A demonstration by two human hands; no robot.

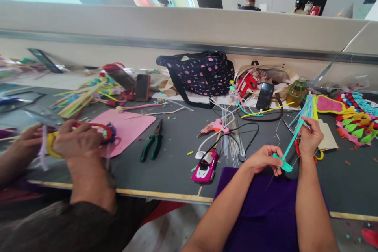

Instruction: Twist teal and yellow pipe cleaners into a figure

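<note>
A: In the head view, what do the person's own hands hold?

B: The left hand (264,158) has its fingers pressed together, pinching the lower end of a teal strip (291,145), where the strip is wound around a thin wire (276,165). The right hand (309,137) is higher up, its fingers closed on the same strip near its middle. The strip runs up to the right, toward a bundle of teal and yellow strips (308,104).

A: Where is all that?

B: Over the near edge of the dark bench (174,145), above a purple cloth (260,208) on the person's lap.

A: What lies close by?

B: Left of the left hand are a pink toy car (206,168), a pink glue gun (214,126) and its black cord. Further left are green-handled pliers (153,141) and a pink foam sheet (125,130).

A: And behind?

B: A dark polka-dot bag (201,73), a black phone (265,96) and a green bottle (297,91). At the far right is a felt piece with coloured triangles (356,126).

A: Anyone else?

B: A co-worker's hands (73,139) at the left grip a yellow and red ring-shaped piece (102,130). Another person sits far off beyond the partition.
</note>
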